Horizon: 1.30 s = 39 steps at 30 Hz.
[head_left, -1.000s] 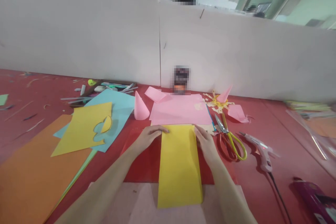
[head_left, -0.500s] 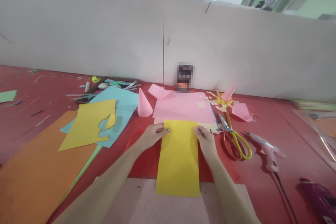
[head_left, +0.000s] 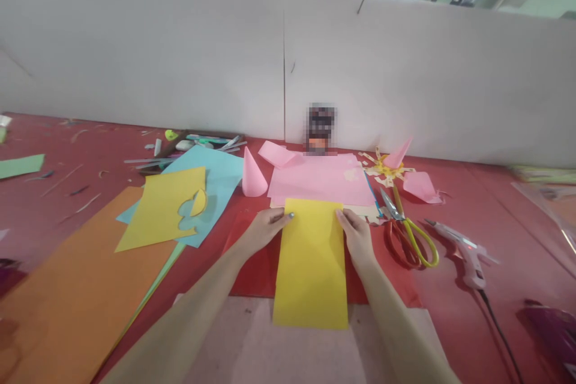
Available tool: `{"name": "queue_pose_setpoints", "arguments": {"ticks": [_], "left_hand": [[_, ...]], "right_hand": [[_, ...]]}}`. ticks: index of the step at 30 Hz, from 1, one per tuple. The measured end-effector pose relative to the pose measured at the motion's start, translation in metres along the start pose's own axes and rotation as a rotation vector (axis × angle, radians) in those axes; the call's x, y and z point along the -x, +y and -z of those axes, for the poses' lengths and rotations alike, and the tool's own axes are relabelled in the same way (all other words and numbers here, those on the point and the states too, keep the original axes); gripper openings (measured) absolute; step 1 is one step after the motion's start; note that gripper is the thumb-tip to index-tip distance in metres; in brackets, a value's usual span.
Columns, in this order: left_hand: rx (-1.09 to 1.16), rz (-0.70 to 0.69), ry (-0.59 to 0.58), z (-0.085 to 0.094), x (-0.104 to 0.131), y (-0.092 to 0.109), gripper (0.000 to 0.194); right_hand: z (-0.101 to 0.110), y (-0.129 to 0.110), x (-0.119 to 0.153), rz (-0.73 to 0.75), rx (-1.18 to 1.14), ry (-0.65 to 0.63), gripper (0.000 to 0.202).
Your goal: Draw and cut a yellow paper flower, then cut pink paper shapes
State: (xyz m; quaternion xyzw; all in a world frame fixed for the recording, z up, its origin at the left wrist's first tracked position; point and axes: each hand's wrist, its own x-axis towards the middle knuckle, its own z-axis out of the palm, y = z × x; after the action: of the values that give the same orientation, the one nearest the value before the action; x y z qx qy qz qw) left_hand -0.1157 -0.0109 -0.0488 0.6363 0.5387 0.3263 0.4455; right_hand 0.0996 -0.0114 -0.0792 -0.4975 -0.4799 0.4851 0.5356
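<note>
A plain yellow paper rectangle (head_left: 311, 270) is held up in front of me by its upper side edges. My left hand (head_left: 265, 229) pinches the upper left edge, and my right hand (head_left: 357, 234) grips the upper right edge, thumb on the front. Behind the rectangle's top lie pink sheets (head_left: 317, 179), beside an upright pink cone (head_left: 253, 177). To the right of my right hand, scissors (head_left: 405, 225) with red and yellow handles lie on the red table.
A glue gun (head_left: 468, 255) with a cord lies at the right. Blue paper (head_left: 220, 183), cut yellow paper (head_left: 164, 207) and a large orange sheet (head_left: 76, 276) spread at the left. A white partition (head_left: 157, 42) stands behind; a dark head top shows beyond it.
The whole view has shifted slightly, so the table items appear a little further right and higher. Both hands keep the same hold on the yellow paper.
</note>
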Motion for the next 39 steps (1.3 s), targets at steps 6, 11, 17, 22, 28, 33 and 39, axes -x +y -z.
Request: {"name": "queue_pose_setpoints", "arguments": {"ticks": [6,11,17,22,28,33,39], "left_hand": [[0.032,-0.011,-0.013,-0.001,0.000,0.002,0.032],[0.020,-0.011,-0.008,-0.001,-0.002,0.000,0.034],[-0.037,0.009,0.086,-0.002,-0.007,-0.008,0.038],[-0.032,0.028,0.059,-0.001,-0.006,-0.007,0.037],[0.001,0.017,0.082,-0.001,-0.006,-0.004,0.038],[-0.029,0.022,0.096,-0.002,-0.006,-0.005,0.044],[-0.051,0.024,0.092,-0.002,-0.006,-0.003,0.044]], "right_hand": [[0.000,0.002,0.000,0.015,0.046,-0.013,0.029],[0.002,0.000,0.000,0.037,0.097,-0.010,0.031],[-0.002,-0.005,0.000,0.071,0.152,-0.049,0.032],[-0.006,-0.008,0.002,0.086,0.213,-0.019,0.035],[-0.004,-0.007,0.000,0.111,0.217,-0.038,0.042],[-0.002,-0.006,-0.005,0.094,0.214,-0.046,0.045],[0.000,-0.004,-0.007,0.094,0.183,-0.049,0.046]]}}
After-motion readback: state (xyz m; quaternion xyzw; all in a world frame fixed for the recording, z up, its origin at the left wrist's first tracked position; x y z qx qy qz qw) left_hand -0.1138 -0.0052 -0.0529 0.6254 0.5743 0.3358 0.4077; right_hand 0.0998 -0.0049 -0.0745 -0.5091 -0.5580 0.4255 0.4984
